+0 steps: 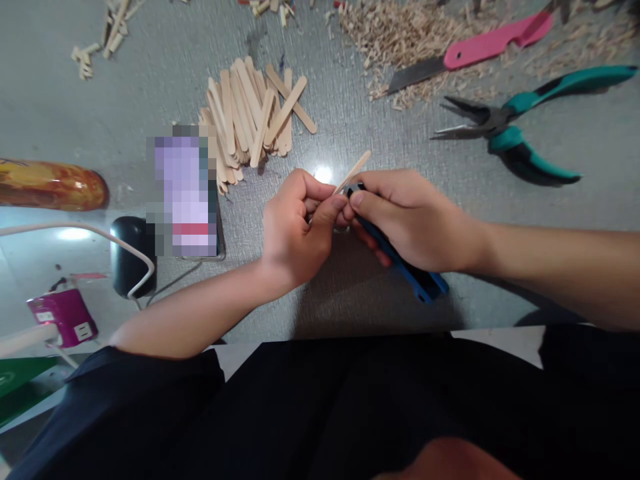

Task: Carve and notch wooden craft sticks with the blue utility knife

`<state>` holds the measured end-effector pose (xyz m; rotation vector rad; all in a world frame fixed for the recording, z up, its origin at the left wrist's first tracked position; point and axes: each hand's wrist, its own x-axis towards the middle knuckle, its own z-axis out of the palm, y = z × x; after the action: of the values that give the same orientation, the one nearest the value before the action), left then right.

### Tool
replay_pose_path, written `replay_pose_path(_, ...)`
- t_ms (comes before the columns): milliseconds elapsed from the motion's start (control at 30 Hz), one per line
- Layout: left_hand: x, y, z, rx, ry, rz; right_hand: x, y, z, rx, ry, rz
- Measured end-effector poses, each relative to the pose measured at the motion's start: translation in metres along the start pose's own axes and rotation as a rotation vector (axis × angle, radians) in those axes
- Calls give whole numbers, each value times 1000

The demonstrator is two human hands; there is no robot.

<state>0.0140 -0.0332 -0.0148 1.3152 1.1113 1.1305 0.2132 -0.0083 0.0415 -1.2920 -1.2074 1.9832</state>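
Note:
Near the front middle of the table, my left hand (303, 223) is closed, pinching a thin wooden craft stick (356, 170) between thumb and fingers. The stick slants up to the right, its lower end hidden by the fingers. My right hand (413, 217) is wrapped round a blue-handled cutter (420, 283), which looks like a utility knife. Its metal head meets the stick close to my left fingertips; the blade itself is hidden. Beyond my left hand lies a loose pile of craft sticks (243, 113).
Wood shavings (400, 37) lie at the back right, with a pink-handled knife (495, 43) over them. Teal-handled pliers (510, 123) rest open at right. Leftward are a blurred-out phone (187, 193), a black mouse (133, 257), a purple plug adapter (65, 317) and a bottle (55, 185).

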Motion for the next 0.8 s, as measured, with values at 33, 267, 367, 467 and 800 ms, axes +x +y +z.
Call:
replay_pose_path(33,0,-1,-1,11,-12,2,0,0,-1,-11,-9,15)
replay_pose_path(267,4,3,-1,6,-15,-85,2,-4,-1,10,-69,109)
replay_pose_path(367,8,9,2,-61,-12,-56,1,-4,-1,87,-101,75)
replay_pose_path(467,12,16,4,-102,-9,-58,1,-1,-2,174,-149,25)
replay_pose_path(800,10,12,3,-94,11,-110,4,4,-4,232,-112,-30)
